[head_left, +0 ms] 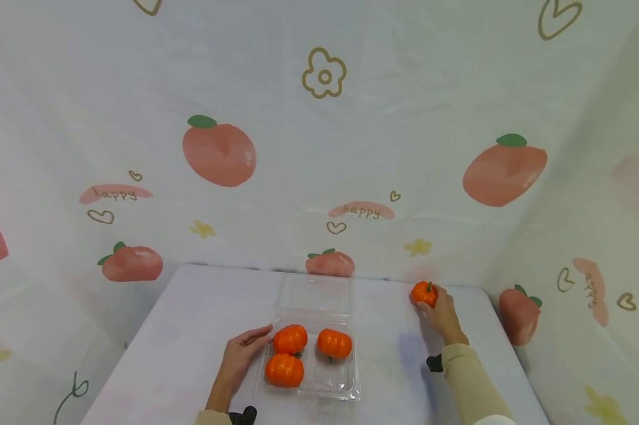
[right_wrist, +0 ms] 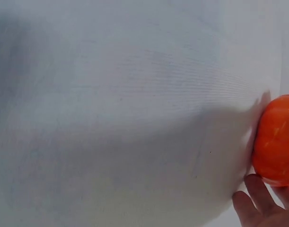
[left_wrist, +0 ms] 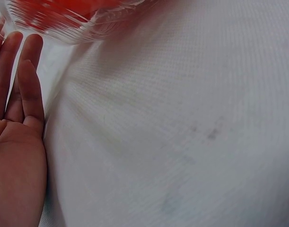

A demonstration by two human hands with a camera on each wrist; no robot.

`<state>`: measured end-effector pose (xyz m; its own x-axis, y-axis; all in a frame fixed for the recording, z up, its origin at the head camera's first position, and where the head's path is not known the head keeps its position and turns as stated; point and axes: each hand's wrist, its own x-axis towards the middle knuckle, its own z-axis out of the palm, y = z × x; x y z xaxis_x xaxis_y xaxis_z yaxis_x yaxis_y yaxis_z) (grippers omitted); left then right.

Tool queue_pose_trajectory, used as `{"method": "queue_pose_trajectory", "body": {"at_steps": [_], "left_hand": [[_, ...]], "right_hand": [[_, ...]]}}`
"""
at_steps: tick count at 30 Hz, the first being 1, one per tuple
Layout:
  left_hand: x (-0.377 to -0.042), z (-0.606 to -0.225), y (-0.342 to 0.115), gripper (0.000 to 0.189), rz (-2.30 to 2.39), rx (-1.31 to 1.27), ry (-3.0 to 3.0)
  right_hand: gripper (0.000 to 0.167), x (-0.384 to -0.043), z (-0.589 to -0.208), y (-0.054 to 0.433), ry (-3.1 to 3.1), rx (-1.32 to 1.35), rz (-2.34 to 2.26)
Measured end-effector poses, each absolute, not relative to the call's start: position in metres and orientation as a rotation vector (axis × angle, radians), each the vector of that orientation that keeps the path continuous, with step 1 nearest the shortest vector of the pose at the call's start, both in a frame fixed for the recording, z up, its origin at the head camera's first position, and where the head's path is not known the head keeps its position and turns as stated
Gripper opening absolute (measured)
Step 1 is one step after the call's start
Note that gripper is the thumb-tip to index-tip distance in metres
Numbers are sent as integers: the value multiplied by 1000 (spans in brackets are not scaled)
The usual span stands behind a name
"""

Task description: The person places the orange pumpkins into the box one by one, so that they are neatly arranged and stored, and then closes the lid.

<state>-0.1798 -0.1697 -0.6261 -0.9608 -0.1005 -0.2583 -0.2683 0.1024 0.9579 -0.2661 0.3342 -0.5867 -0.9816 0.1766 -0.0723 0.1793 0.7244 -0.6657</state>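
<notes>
Gripping an orange pumpkin (head_left: 422, 294) near the far edge of the table, our right hand (head_left: 443, 311) has its thumb on one side and its fingers on the other, while a green stem shows on top. From the right wrist, we see the pumpkin's glossy side at the edge of the view, with fingertips touching its lower part and a shadow on the cloth beside it.

Our left hand (head_left: 241, 353) is loosely opened, its fingers extended, with the tips at the left edge of a clear plastic container (head_left: 330, 379); it grasps nothing. We find three more pumpkins inside: a far-left pumpkin (head_left: 289, 339) and a near-left pumpkin (head_left: 284, 371) lie close together, while a right-hand pumpkin (head_left: 334, 343) lies apart from them, its stem pointing towards us. The transparent lid (head_left: 316, 295) is folded back, lying towards the far edge of the table (head_left: 192, 330).

We wear beige sleeves (head_left: 473, 378), with a black piece (head_left: 435, 363) showing beside each wrist. Around the table we have a pale backdrop (head_left: 383, 130) printed with red fruit, hearts, flowers and the word "happy".
</notes>
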Motion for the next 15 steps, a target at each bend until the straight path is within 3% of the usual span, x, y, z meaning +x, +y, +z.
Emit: {"method": "queue_pose_trajectory", "body": {"at_steps": [15], "left_hand": [[-178, -625, -170, 47, 2014, -368, 2223]], "right_hand": [[76, -263, -578, 330, 2812, 378, -1112]]}}
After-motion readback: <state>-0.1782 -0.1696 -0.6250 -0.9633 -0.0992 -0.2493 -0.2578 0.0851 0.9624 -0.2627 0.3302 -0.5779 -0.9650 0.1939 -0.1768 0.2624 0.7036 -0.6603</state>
